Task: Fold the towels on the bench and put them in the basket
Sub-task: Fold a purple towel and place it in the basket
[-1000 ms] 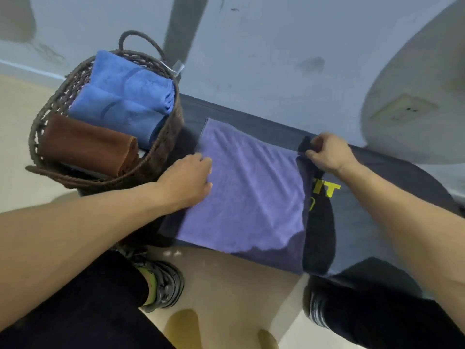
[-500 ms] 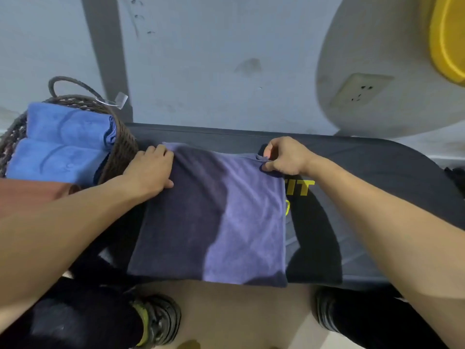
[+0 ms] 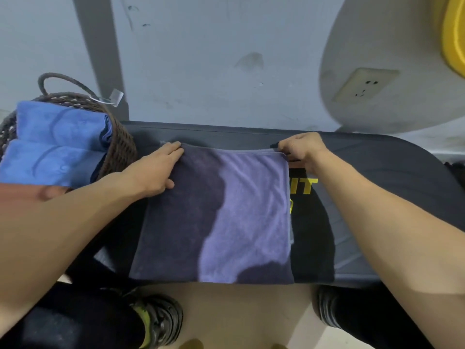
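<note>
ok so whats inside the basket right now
The wicker basket holds two folded blue towels, with a brown towel at the near side, partly hidden by the left forearm. Anything beneath them is covered.

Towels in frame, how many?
4. A purple towel is spread on the bench. Two blue towels and a brown one sit in the basket; more may be hidden beneath.
</note>
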`<move>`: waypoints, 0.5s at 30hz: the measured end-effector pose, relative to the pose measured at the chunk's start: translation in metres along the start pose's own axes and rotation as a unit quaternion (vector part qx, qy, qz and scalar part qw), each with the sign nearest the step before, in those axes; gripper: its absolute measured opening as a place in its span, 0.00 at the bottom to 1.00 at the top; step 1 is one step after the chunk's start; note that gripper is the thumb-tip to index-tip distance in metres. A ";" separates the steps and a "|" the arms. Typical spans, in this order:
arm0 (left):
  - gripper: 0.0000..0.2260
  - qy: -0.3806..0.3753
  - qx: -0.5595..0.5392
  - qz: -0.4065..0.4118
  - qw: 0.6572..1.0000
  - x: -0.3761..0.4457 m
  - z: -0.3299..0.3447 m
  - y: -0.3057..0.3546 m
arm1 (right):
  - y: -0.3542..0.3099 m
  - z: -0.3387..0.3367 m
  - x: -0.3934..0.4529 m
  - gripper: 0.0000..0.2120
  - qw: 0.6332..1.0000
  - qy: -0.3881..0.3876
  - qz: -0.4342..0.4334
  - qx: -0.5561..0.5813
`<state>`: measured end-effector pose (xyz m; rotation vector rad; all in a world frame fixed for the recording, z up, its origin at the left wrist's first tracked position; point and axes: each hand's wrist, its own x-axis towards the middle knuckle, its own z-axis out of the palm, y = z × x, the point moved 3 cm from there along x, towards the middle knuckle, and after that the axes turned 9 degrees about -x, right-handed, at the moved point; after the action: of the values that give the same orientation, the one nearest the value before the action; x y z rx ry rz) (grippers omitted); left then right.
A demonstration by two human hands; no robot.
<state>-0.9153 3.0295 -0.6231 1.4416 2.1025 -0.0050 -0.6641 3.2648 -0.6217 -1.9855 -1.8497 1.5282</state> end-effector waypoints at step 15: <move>0.39 -0.001 -0.042 -0.026 0.999 0.003 0.009 -0.002 | 0.014 0.004 -0.028 0.10 0.959 0.066 -0.164 -0.222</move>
<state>-0.9133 3.0278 -0.6327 1.3378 2.1134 0.0607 -0.6508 3.2370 -0.6156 -1.7364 -2.4705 0.9299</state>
